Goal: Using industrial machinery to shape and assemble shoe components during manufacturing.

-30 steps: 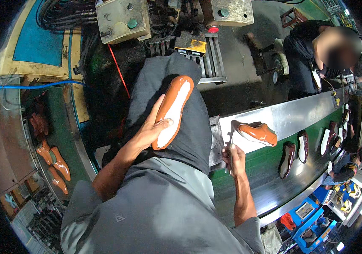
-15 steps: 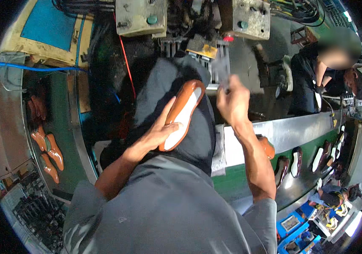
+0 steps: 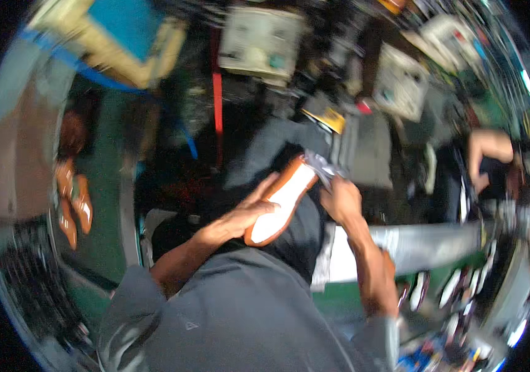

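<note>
Head view: left hand (image 3: 243,218) grips white-soled brown shoe (image 3: 286,198); right hand (image 3: 343,199) holds blurred grey tool (image 3: 323,166) at shoe's far end.

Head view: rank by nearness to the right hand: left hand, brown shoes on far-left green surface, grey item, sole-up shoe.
1. Grey item: in the right hand, blurred.
2. Sole-up shoe: just left of that hand.
3. Left hand: at the shoe's left edge.
4. Brown shoes: far left, on the green surface.
</note>
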`<state>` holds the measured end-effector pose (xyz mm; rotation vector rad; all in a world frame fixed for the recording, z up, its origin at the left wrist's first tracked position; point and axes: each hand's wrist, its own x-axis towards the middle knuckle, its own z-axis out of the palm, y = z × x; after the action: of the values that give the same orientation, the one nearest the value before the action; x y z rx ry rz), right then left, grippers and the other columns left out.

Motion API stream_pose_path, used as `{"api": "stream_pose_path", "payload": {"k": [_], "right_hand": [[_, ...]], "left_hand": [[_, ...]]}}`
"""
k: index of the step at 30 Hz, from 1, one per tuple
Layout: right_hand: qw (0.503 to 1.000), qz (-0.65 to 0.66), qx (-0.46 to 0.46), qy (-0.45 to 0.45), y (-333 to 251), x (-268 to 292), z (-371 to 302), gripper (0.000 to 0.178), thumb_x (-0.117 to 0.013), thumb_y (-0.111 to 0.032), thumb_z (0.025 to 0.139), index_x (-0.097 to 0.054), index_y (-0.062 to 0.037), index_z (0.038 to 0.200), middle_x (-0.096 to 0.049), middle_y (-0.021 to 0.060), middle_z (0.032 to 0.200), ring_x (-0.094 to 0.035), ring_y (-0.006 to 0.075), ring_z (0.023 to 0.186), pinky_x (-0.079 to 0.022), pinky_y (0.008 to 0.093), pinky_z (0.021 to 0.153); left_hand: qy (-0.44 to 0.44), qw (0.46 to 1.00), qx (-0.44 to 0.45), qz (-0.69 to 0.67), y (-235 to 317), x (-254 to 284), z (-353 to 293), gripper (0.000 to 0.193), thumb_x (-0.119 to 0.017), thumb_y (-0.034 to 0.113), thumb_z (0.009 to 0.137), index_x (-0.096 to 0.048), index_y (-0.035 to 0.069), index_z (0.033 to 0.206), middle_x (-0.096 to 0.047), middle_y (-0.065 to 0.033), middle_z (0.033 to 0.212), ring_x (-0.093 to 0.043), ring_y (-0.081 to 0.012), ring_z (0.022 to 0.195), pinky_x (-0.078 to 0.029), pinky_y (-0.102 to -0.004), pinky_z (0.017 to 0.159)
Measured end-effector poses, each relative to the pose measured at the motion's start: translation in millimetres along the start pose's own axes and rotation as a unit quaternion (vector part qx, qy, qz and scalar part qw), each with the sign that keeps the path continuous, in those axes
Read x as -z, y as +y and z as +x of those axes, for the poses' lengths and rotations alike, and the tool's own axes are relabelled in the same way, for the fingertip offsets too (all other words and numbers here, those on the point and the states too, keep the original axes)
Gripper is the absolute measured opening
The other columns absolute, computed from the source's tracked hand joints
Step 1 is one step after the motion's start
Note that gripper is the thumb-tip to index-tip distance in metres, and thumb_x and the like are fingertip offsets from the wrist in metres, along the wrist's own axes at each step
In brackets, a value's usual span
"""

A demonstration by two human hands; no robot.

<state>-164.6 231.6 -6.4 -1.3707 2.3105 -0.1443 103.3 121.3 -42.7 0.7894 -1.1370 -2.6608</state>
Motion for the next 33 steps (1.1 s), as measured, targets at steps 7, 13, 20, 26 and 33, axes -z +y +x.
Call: {"api": "stream_pose_path", "payload": {"k": [7, 13, 20, 26, 33], "right_hand": [[0.944, 0.277, 0.009, 0.181, 53, -42, -37, 0.02, -0.061, -0.002, 0.104, -0.066, 0.0076, 0.12, -0.073, 0.0123, 0.105, -0.064, 0.0222, 0.099, -0.052, 0.0389, 0.094], [0.954, 0.262, -0.11, 0.1, 91, -84, -102, 0.034, -0.071, -0.013, 0.099, -0.067, 0.0134, 0.121, -0.075, 0.0198, 0.101, -0.067, 0.0296, 0.09, -0.054, 0.0445, 0.086], [0.967, 0.158, -0.194, 0.043, 162, -141, -170, 0.03, -0.066, -0.018, 0.099, -0.07, 0.0081, 0.112, -0.072, 0.0142, 0.088, -0.061, 0.0138, 0.07, -0.047, 0.0347, 0.061], [0.973, 0.165, -0.132, 0.091, 129, -99, -174, 0.03, -0.066, -0.02, 0.1, -0.069, 0.0085, 0.109, -0.071, 0.0151, 0.087, -0.06, 0.0181, 0.07, -0.047, 0.0374, 0.061], [0.987, 0.148, -0.04, 0.044, 156, -69, -198, 0.03, -0.066, -0.021, 0.1, -0.069, 0.0089, 0.105, -0.07, 0.0162, 0.085, -0.06, 0.0231, 0.07, -0.047, 0.0406, 0.062]], "left_hand": [[0.05, 0.965, -0.045, -0.255, 28, 71, -61, 0.087, -0.074, 0.022, 0.1, -0.027, 0.008, 0.173, -0.056, -0.0094, 0.156, -0.053, -0.0212, 0.142, -0.041, -0.0382, 0.12], [0.458, 0.832, -0.165, 0.265, 59, 253, -208, 0.088, -0.072, 0.026, 0.096, -0.031, 0.02, 0.173, -0.044, -0.0103, 0.168, -0.047, -0.031, 0.145, -0.049, -0.0486, 0.114], [0.647, 0.355, 0.309, 0.6, -8, 429, -396, 0.081, -0.059, 0.02, 0.105, -0.023, 0.053, 0.17, -0.015, -0.0242, 0.179, -0.035, -0.0523, 0.154, -0.045, -0.0692, 0.112], [0.623, 0.415, 0.301, 0.591, -5, 458, -438, 0.062, -0.051, 0.023, 0.107, -0.038, 0.033, 0.167, -0.024, -0.0165, 0.179, -0.031, -0.0442, 0.16, -0.041, -0.0664, 0.116], [0.674, 0.577, 0.142, 0.439, -50, 269, -505, 0.055, -0.06, 0.009, 0.098, -0.058, 0.007, 0.154, -0.069, -0.0287, 0.137, -0.065, -0.0454, 0.129, -0.051, -0.0468, 0.11]]}}
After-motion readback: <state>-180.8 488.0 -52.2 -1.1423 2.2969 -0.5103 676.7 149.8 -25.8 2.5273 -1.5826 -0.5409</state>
